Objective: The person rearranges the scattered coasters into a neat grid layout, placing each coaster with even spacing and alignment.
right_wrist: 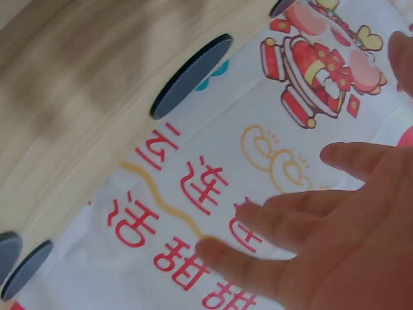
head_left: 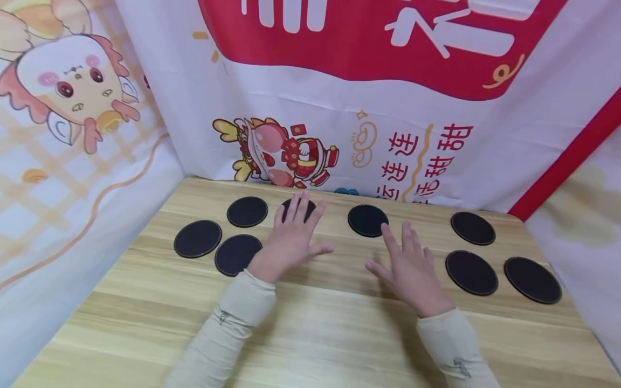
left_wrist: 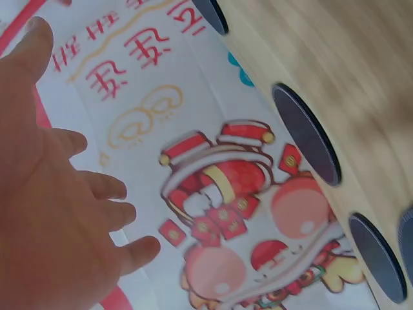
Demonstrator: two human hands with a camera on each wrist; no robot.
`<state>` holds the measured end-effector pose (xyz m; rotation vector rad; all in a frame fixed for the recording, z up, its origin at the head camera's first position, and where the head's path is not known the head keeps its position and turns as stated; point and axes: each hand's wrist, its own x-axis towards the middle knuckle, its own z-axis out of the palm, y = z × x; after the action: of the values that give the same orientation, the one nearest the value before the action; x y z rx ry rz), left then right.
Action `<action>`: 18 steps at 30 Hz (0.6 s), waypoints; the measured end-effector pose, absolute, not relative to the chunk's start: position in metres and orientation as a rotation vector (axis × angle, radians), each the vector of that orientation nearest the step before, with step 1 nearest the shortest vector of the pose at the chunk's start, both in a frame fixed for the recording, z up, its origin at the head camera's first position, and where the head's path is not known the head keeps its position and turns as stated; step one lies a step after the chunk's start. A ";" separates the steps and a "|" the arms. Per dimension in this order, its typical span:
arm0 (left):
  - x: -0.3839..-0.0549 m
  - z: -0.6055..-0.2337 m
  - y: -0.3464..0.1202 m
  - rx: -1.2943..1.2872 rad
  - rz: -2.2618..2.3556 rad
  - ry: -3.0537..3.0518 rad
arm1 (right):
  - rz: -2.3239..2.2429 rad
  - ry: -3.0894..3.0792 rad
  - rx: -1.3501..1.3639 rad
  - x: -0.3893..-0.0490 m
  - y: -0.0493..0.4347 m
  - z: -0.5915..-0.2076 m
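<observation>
pale sleeves (head_left: pixel 247 299) reach over the wooden tabletop (head_left: pixel 325 334), with moving room between them, its far edge meeting printed cloth (head_left: pixel 359 97). my left hand (head_left: pixel 291 237) and right hand (head_left: pixel 412 269) are spread amid black discs (head_left: pixel 367 220); the head view overlaps the left with one disc (head_left: pixel 310 207), the left wrist view shows them apart.

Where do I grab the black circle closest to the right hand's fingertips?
I'd pinch opposite edges of the black circle, bringing the right hand down from above on the near side. The circle is thin and lies flat on the table, and the printed cloth hangs close behind it.
</observation>
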<state>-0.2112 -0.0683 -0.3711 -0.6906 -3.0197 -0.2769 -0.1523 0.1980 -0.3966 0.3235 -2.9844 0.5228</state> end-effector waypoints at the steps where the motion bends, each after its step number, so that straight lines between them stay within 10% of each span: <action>1: -0.214 -0.371 -0.072 -0.694 -0.299 -3.017 | 0.544 -2.981 0.336 -0.153 0.195 -0.394; 18: -0.292 -0.374 -0.112 -0.409 -0.934 -2.963 | 1.204 -2.953 0.365 -0.246 0.130 -0.390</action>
<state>-0.2916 -0.1115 -0.3742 -0.4090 -2.9634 -0.9338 -0.2457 0.1300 -0.3898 0.3649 -2.9533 1.2040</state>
